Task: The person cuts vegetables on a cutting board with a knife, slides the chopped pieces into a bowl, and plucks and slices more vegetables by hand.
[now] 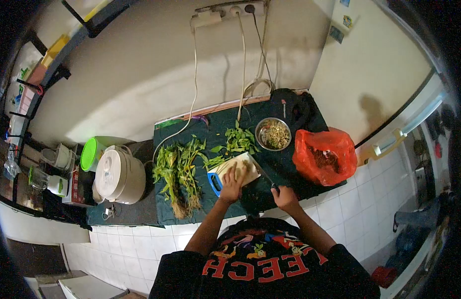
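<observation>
On the dark-covered table, a white cutting board [244, 160] with a blue handle lies tilted in front of me. My left hand [232, 185] rests on it with the fingers stretched out. A little green matter shows near the fingertips, too small to make out. My right hand [286, 198] is closed around the handle of a knife [265, 175], its blade at the board's right edge. Just beyond the board is a pile of picked green leaves [240, 140]. Cut green stems [214, 162] lie by its upper left corner.
Bunches of rooted leafy greens [178, 169] lie at left. A metal bowl [261, 143] of chopped pieces and a red plastic bag [304, 159] of scraps stand at right. A rice cooker [122, 174] and a green-lidded container [89, 154] are far left. Cables [195, 84] hang down the wall.
</observation>
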`<state>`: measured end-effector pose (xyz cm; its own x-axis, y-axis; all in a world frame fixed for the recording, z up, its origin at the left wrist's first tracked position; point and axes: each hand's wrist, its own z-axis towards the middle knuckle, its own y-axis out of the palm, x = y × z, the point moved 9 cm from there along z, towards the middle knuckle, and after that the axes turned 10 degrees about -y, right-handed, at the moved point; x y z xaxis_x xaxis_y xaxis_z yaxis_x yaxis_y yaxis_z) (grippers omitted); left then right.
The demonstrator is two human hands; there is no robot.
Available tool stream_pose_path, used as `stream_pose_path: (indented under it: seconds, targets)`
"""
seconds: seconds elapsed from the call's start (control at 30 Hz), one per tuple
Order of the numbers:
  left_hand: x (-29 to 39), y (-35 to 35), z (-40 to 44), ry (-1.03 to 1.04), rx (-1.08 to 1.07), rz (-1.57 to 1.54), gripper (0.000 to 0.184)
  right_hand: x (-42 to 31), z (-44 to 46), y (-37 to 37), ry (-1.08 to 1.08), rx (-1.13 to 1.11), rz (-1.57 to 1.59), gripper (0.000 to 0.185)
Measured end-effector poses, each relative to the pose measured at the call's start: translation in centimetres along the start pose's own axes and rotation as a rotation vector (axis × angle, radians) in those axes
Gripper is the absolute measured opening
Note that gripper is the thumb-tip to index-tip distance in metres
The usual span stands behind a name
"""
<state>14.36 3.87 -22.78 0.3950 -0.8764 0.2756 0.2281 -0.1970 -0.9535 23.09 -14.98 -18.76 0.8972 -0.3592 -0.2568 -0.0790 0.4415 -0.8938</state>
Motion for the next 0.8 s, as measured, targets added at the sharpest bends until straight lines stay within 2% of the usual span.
stream_pose_path:
  seconds: [0.07, 0.1, 0.13, 0.17, 0.3, 0.37, 0.53, 0.6, 0.63, 0.67, 0.7, 0.73, 0.77, 0.8]
  targets:
    - [2.1, -0.1, -0.9, 0.048, -0.033, 0.121, 0.08, 1.4, -0.3, 3.8, 0.615, -0.525, 0.698, 0.034]
    - [3.5, -0.2, -1.6, 0.161, -0.016, 0.134, 0.078, 1.3, -0.2, 4.2, 0.612, -0.526, 0.699, 0.034]
    - [4.8, -0.3, -2.3, 0.273, 0.0, 0.146, 0.076, 0.9, -0.1, 5.0, 0.671, -0.477, 0.888, 0.036]
    - [4.9, -0.3, -2.2, 0.257, 0.011, 0.129, 0.076, 0.6, -0.1, 5.6, 0.728, -0.424, 1.077, 0.038]
    - [4.3, -0.4, -1.2, 0.202, 0.029, 0.116, 0.077, -0.3, 0.5, 4.2, 0.772, -0.457, 1.147, 0.038]
    - [2.7, 0.3, 0.1, 0.106, 0.087, 0.155, 0.079, -0.4, 0.2, 4.0, 0.804, -0.446, 1.226, 0.038]
    - [0.6, 0.9, 2.4, 0.025, 0.09, 0.177, 0.088, -0.8, -0.6, 2.6, 0.828, -0.468, 1.191, 0.037]
    - [-0.5, 1.4, 2.9, -0.024, 0.034, 0.038, 0.094, -0.6, -1.2, 2.7, 0.827, -0.479, 1.153, 0.037]
    - [-0.7, 1.2, 2.8, -0.049, 0.042, 0.059, 0.073, -0.1, -1.6, 3.1, 0.807, -0.507, 1.072, 0.037]
    - [-1.0, 1.1, 3.0, -0.053, 0.041, 0.062, 0.073, 0.2, -2.0, 3.4, 0.79, -0.531, 0.994, 0.038]
    - [-2.0, 1.3, 3.1, -0.064, 0.113, -0.051, 0.055, 0.3, -2.6, 4.0, 0.789, -0.534, 0.999, 0.038]
    - [-2.5, 0.6, 3.2, -0.072, 0.185, -0.165, 0.039, 0.8, -2.5, 4.2, 0.697, -0.497, 0.894, 0.039]
    - [-3.0, -0.1, 3.5, -0.119, 0.278, -0.203, 0.014, 1.2, -2.5, 4.3, 0.605, -0.455, 0.788, 0.04]
    - [-3.2, -0.3, 3.6, -0.116, 0.279, -0.199, 0.014, 1.4, -3.4, 5.1, 0.605, -0.452, 0.791, 0.04]
